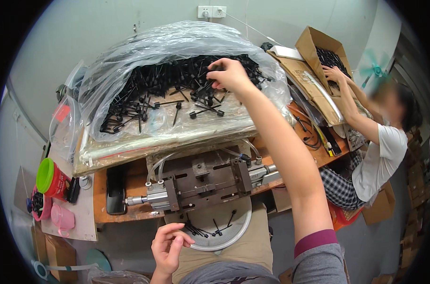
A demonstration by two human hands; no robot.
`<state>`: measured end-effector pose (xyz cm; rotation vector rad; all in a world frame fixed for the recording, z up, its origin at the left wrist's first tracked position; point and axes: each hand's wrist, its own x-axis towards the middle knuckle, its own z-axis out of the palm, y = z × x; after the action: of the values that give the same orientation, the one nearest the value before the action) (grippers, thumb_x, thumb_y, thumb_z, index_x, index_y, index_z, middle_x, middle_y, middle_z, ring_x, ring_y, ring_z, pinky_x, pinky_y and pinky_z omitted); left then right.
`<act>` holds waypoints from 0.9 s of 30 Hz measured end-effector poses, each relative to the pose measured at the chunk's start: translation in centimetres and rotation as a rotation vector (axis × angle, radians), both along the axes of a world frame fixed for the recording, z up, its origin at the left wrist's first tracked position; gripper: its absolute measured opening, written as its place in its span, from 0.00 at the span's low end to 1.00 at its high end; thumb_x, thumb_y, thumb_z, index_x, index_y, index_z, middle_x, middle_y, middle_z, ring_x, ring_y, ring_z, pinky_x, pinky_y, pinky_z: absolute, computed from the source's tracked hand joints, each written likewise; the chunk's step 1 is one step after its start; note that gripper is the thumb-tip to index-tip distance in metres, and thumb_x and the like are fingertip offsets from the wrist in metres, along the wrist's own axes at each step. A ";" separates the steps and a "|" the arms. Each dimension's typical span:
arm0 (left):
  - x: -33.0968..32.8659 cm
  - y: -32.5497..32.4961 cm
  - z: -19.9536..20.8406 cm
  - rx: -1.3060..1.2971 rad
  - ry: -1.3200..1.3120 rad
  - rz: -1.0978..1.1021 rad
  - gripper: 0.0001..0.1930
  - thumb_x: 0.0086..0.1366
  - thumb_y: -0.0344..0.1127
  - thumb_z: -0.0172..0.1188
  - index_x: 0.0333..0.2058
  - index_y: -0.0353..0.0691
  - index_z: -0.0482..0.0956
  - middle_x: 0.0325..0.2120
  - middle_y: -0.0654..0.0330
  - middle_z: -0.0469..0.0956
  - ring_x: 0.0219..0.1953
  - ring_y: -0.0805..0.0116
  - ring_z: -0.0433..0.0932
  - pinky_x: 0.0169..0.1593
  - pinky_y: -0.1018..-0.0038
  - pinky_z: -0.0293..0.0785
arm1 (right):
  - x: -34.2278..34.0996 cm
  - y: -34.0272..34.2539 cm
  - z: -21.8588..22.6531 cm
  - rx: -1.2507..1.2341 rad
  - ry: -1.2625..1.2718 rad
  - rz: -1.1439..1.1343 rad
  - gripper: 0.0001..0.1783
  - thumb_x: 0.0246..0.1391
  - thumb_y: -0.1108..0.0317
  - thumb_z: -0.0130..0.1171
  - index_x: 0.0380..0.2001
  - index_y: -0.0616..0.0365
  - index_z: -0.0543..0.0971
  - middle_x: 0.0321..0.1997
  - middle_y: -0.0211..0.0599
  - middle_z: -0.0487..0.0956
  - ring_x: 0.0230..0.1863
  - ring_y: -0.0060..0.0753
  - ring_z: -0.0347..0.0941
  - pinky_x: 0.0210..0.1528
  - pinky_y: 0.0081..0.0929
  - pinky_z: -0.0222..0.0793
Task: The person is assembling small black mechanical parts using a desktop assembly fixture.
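Note:
My right hand [231, 75] is stretched far forward over a heap of black rod-like parts with thick knobbed heads [158, 78]. Its fingers are curved and apart, and no part shows clearly between them. The heap lies on a large tray or box lined with clear plastic sheeting [177, 40]. Near my lap, my left hand [170, 246] is loosely bent, fingers apart, holding nothing. Beside it, a white round basin [243, 227] rests on my legs with several of the black parts inside. Between basin and heap sits a dark metal clamping fixture with cylinders [203, 182].
A phone [115, 189] lies left of the fixture. Further left stand a red tub with a green rim [44, 175] and a pink mug [62, 217]. At right, a co-worker [380, 142] reaches into a cardboard box [314, 42] of black parts. Air hoses [160, 165] run to the fixture.

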<state>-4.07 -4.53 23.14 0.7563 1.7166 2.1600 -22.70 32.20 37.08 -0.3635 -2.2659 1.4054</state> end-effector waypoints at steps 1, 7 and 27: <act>-0.1 0.1 0.0 -0.011 0.012 0.002 0.13 0.67 0.24 0.50 0.50 0.28 0.70 0.27 0.52 0.81 0.30 0.73 0.78 0.36 0.79 0.76 | 0.8 -0.3 0.4 -0.050 0.014 0.006 0.14 0.50 0.75 0.64 0.42 0.61 0.79 0.33 0.33 0.81 0.25 0.19 0.76 0.28 0.17 0.73; -1.3 1.3 0.7 -0.147 0.205 0.000 0.11 0.66 0.23 0.52 0.47 0.29 0.72 0.27 0.53 0.80 0.31 0.70 0.79 0.38 0.77 0.76 | 3.3 -0.6 0.4 -0.199 0.138 0.077 0.10 0.53 0.75 0.64 0.39 0.62 0.79 0.30 0.33 0.80 0.27 0.21 0.79 0.27 0.17 0.75; -6.5 9.1 5.1 -0.304 1.007 0.409 0.15 0.51 0.25 0.70 0.39 0.34 0.81 0.36 0.56 0.80 0.33 0.59 0.81 0.34 0.70 0.78 | 16.7 -12.0 -8.4 -0.123 0.298 0.195 0.09 0.53 0.79 0.62 0.39 0.64 0.80 0.40 0.36 0.83 0.39 0.23 0.79 0.38 0.20 0.76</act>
<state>-10.53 4.56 28.21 1.6994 2.7918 1.7210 -6.00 20.21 28.68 0.0322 -2.0202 1.5826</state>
